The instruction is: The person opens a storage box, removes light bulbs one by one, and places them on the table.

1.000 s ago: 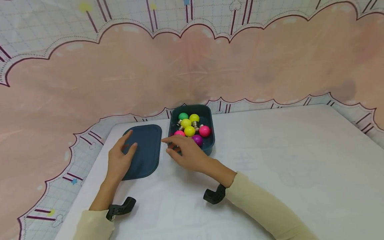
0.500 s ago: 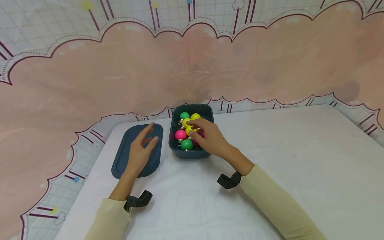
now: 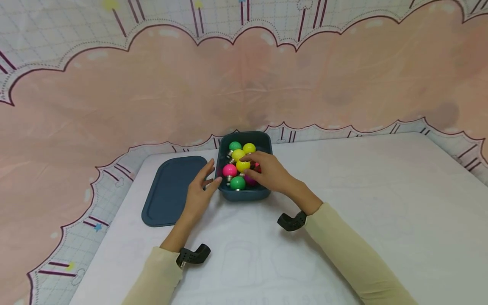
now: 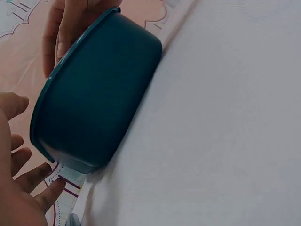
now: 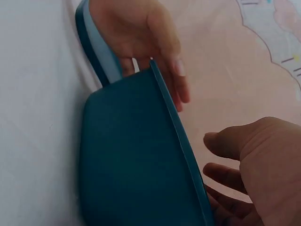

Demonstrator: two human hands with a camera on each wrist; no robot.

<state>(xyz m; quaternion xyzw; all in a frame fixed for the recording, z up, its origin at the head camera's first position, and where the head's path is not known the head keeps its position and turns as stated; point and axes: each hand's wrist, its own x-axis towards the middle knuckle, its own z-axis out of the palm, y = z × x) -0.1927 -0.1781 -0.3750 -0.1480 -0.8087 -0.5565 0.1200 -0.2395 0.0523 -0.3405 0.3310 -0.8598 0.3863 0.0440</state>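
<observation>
Bulbs [image 3: 238,165] half-hidden under right hand [image 3: 268,173], grip unclear; left hand [image 3: 198,192] relaxed.

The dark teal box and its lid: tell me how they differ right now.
The box is deep with raised walls; the lid is a flat, shallow panel. The box holds coloured bulbs; the lid carries nothing. The right hand reaches into the box and the left hand is at its left wall, while neither hand is on the lid. Both are dark teal with rounded corners, side by side on the white table.
</observation>
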